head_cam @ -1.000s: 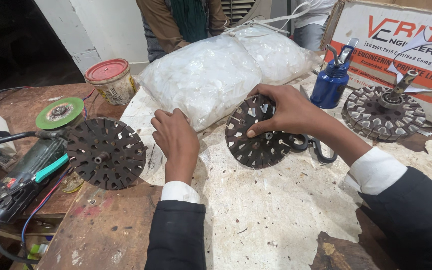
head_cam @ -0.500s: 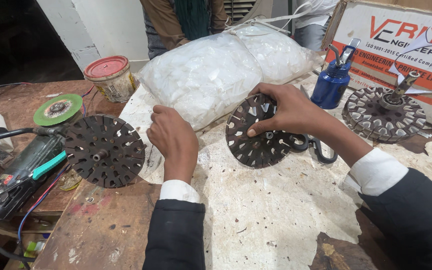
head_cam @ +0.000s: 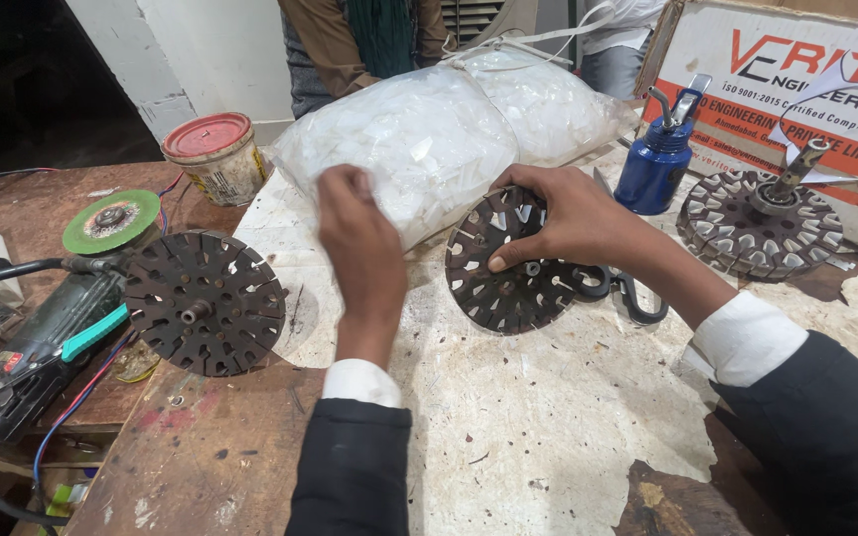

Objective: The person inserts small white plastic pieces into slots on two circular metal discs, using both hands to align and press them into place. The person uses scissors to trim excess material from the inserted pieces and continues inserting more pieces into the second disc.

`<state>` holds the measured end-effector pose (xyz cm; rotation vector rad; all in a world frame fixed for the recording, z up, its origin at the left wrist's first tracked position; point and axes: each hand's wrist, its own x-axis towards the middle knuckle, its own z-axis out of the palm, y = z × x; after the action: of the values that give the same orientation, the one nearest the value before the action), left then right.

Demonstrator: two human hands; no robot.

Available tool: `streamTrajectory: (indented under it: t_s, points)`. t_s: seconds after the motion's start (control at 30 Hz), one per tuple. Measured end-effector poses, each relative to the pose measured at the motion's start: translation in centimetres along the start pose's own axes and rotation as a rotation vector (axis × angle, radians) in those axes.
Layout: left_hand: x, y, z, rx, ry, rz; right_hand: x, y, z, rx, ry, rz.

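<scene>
Left hand [head_cam: 361,248] lifted off the bench, now raised by the plastic bag [head_cam: 419,139]. Right hand [head_cam: 568,213] tilted the slotted disc [head_cam: 513,263] further up.

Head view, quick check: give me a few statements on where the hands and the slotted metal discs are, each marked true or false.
1. The right hand grips the dark slotted metal disc tilted up on the white worktop. True.
2. The left hand holds the second dark slotted disc. False: that disc lies flat by itself, left of the hand.
3. A blue oil can stands behind the right hand. True.
4. The clear plastic bag of white pieces sits on the floor. False: it lies on the bench behind both hands.
5. The red-lidded jar is tipped over. False: it stands upright.
</scene>
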<state>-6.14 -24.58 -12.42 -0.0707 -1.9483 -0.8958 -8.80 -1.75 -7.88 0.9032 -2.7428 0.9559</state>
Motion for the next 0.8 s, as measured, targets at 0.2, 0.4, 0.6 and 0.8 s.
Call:
streamTrajectory:
  t_s: [0.2,0.4,0.6,0.8]
  points:
    - [-0.9,1.5,2.1,-0.527,-0.228,-0.284,-0.3,0.1,-1.5,0.104,-0.162,-0.115]
    - [-0.9,1.9,2.7,-1.009,-0.423,-0.372,-0.9,0.0,-2.7,0.282,-0.175,-0.131]
    - [-1.2,2.5,2.5,-1.097,-0.424,-0.375,-0.2,-0.6,-2.1,0.245,0.194,-0.063]
    - [-1.9,3.6,2.8,-1.256,-0.43,-0.472,-0.8,-1.7,-2.2,0.281,0.22,-0.04]
